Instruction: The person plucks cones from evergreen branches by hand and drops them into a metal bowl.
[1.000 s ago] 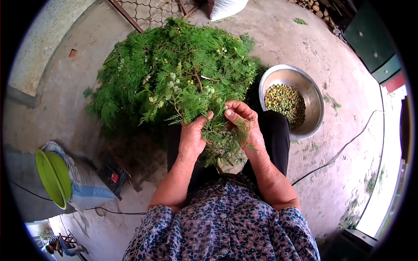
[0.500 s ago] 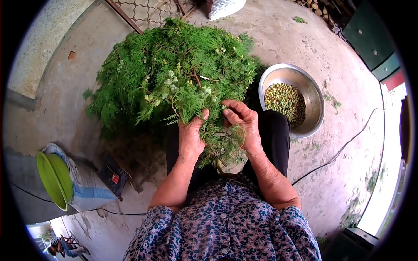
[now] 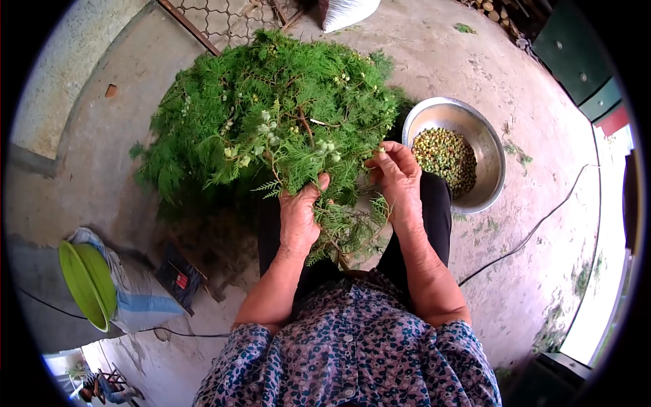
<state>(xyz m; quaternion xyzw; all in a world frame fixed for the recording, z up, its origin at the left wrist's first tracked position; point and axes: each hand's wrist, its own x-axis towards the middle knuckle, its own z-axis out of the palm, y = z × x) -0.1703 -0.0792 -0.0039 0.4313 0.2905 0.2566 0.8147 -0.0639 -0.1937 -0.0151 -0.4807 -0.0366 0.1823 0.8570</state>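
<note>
A large heap of green conifer branches with pale seed cones lies in front of my knees. My left hand is closed round a leafy sprig at the heap's near edge, and its fingers are partly hidden by leaves. To the right, my right hand pinches a small pale green cone between thumb and forefinger, apart from the sprig. Just beyond that hand, a metal basin holds a pile of small greenish-yellow cones.
At the left, a green plastic basin leans on a white and blue sack. A white sack stands beyond the heap. A cable crosses the concrete floor at the right. A person is far off at the lower left.
My right hand has moved away from the sprig, up and right toward the metal basin, with a small cone in its fingertips. My left hand has stayed on the sprig.
</note>
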